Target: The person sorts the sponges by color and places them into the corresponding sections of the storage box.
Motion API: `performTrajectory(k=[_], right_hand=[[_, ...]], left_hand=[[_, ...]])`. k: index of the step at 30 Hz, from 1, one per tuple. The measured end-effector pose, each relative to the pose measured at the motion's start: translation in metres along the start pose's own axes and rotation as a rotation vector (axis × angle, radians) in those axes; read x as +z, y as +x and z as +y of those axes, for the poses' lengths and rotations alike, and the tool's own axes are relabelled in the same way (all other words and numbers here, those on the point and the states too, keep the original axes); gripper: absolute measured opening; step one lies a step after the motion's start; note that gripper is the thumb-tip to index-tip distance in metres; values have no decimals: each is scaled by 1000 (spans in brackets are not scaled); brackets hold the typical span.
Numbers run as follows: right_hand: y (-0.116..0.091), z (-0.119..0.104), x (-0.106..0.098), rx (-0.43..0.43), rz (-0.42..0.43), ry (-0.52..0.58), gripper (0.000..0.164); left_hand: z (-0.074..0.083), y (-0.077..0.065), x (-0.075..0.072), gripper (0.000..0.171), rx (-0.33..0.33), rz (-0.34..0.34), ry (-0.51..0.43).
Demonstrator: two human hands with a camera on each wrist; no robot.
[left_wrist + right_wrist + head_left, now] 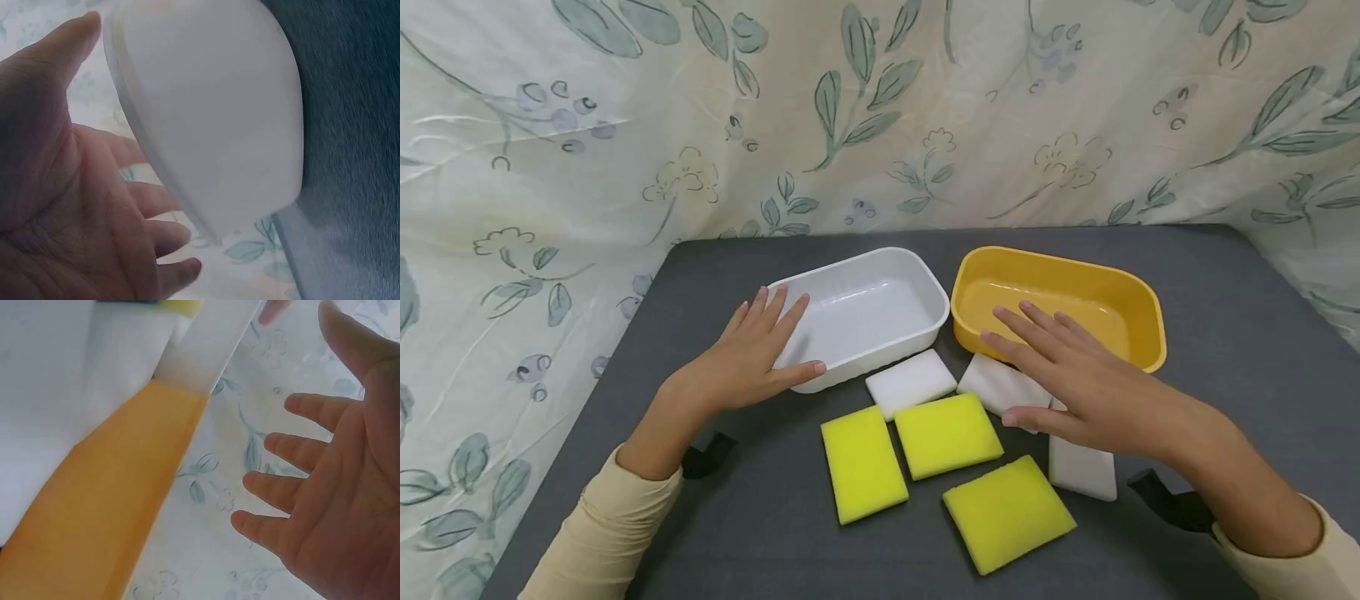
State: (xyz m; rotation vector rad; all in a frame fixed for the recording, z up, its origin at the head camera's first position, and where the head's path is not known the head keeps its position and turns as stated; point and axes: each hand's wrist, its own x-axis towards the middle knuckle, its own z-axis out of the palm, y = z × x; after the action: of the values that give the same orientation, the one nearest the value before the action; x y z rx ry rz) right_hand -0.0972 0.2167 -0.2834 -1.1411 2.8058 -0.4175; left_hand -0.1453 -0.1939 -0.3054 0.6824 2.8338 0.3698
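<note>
My left hand is spread over the near left end of a white tray, its fingers straight and holding nothing. In the left wrist view the tray's outer wall stands beside the fingers. My right hand, fingers also extended, hovers by the near rim of a yellow tray and partly covers two white sponges. A third white sponge lies below the white tray. Nearer to me are three yellow sponges, lying flat.
Both trays stand side by side toward the back of a dark grey table. A leaf-patterned cloth hangs behind the table and along its left side. Black straps show at both wrists.
</note>
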Motion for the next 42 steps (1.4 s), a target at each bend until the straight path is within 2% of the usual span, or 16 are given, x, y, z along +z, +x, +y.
performTrajectory(k=[5,12,20,25,29,37,42], right_hand=[[7,-12,-1,-12,-43,1,81],[25,-29,6,-125,-109,-76,80],[52,-51,13,-256,-205,-106,81],[68,-67,20,-293,-291,-74,82],[79,-78,26,-303,-347,-119,83],[93,-92,37,-316,-400,-159,84],[99,-98,42,-344,-388,-236,85]], left_hand=[[-6,-2,-6,111,-93,-52,-34],[-9,-7,-13,122,-179,-91,-47],[-17,-7,-20,129,-207,-133,-75],[-19,-6,-24,133,-228,-136,-82],[-20,-4,-26,136,-247,-145,-100],[-19,-6,-31,134,-276,-188,-129],[-21,-7,-35,109,-244,-214,-154]])
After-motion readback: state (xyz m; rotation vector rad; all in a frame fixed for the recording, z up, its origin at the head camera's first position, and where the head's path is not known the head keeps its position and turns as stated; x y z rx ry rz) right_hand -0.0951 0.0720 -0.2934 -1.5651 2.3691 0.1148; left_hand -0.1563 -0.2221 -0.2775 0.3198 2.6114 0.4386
